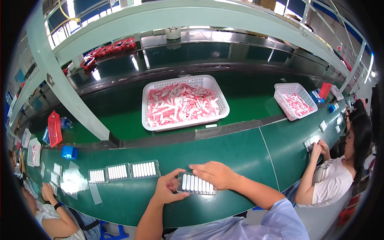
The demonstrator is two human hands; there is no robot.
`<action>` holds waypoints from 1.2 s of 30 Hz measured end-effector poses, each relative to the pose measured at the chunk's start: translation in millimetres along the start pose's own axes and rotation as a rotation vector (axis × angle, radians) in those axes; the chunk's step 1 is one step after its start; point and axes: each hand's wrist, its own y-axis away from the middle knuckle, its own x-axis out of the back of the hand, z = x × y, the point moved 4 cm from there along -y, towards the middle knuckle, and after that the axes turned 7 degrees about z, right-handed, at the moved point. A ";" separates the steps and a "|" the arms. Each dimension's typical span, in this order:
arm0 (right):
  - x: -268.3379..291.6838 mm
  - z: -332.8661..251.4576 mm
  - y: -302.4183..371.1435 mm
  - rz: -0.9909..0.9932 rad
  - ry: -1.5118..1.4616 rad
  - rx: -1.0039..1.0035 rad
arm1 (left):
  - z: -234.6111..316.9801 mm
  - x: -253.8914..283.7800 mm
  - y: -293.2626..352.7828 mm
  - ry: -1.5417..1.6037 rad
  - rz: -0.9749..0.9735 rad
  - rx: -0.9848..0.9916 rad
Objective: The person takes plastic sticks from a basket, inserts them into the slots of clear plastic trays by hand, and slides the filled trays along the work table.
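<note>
A clear plastic tray (196, 185) holding a row of several white, rounded strips is in front of me over the green table. My left hand (165, 187) is closed on its left end, with the thumb along the near edge. My right hand (218, 175) rests on the tray's far right part, its fingers stretched out leftward over the far edge. It covers some of the strips' upper ends. To the left lie three similar filled trays in a row: one nearest (145, 169), one in the middle (117, 172) and one farthest left (97, 175).
Beyond the tray stands a white basket (146, 120) heaped with pink and white strips; a loose white strip (211, 126) lies before it. A smaller basket (294, 117) is at right. Clear sheets (73, 180) and a blue block (69, 152) lie left. Co-workers sit at both sides.
</note>
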 end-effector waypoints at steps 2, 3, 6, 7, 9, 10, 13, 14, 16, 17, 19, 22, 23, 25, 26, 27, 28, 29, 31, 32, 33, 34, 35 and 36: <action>-11.1 -7.3 -6.7 -0.156 0.035 0.055 | -3.3 3.8 1.5 0.194 0.029 0.009; -17.5 -11.8 -7.6 -0.168 0.022 0.052 | -10.6 4.6 -0.6 0.202 0.039 0.020; -32.0 -28.7 -13.7 -0.292 -0.557 -0.293 | -21.9 17.0 -4.0 0.254 0.237 -0.011; -35.3 -30.9 -5.4 -0.305 -0.577 -0.316 | -17.1 22.0 -5.3 0.154 0.328 -0.028; -53.7 -29.8 18.4 -0.430 -1.324 -0.943 | -12.7 23.1 -3.8 0.101 0.356 -0.043; -51.5 -33.6 11.8 -0.395 -1.421 -0.967 | -14.1 20.9 -3.5 0.209 0.339 -0.031; -62.7 -46.7 2.1 -0.183 -2.039 -1.058 | -10.0 15.3 -5.5 0.346 0.314 0.031; -66.6 -45.4 5.3 -0.271 -2.054 -1.054 | -10.0 14.7 -5.4 0.349 0.340 0.025; -61.9 -53.4 -0.1 -0.184 -2.102 -1.115 | -8.2 13.3 -5.5 0.364 0.358 -0.001; -60.3 -56.4 -0.6 -0.115 -2.138 -1.149 | -8.7 12.1 -4.0 0.369 0.352 0.022; -65.2 -52.8 10.9 -0.112 -2.192 -1.091 | -6.8 12.5 -4.7 0.334 0.367 -0.001; -62.7 -49.4 13.0 -0.143 -2.088 -1.051 | -9.1 10.7 -3.6 0.293 0.369 -0.002; -63.3 -48.3 14.2 -0.135 -2.081 -1.061 | -10.2 10.4 -3.7 0.287 0.376 0.012; -65.3 -44.9 18.4 -0.116 -2.073 -1.071 | -11.6 9.2 -5.1 0.274 0.379 0.034; -68.6 -42.2 23.1 -0.130 -2.070 -1.067 | -12.9 8.8 -5.8 0.263 0.388 0.058; -71.9 -39.7 27.4 -0.145 -2.068 -1.062 | -13.4 8.7 -6.5 0.262 0.380 0.061; -73.1 -39.1 29.8 -0.140 -2.066 -1.058 | -11.8 8.8 -5.8 0.255 0.385 0.058; -74.9 -39.2 32.2 -0.139 -2.084 -1.059 | -11.0 8.5 -5.8 0.248 0.390 0.055; -78.0 -39.0 38.9 -0.144 -2.113 -1.051 | -10.5 6.2 -5.9 0.266 0.380 0.063; -81.1 -35.6 44.5 -0.133 -2.064 -1.060 | -10.1 10.0 -5.3 0.280 0.384 0.071; -82.5 -32.8 49.2 -0.125 -2.017 -1.067 | -9.2 8.5 -6.0 0.259 0.400 0.068; -81.3 -33.6 48.0 -0.150 -2.041 -1.042 | -9.9 2.4 -7.6 0.253 0.381 0.077; -74.5 -33.4 44.4 -0.106 -2.072 -1.070 | -9.2 -1.5 -9.0 0.245 0.369 0.082; -70.6 -32.6 40.9 -0.064 -2.102 -1.098 | -7.7 0.4 -8.4 0.216 0.400 0.070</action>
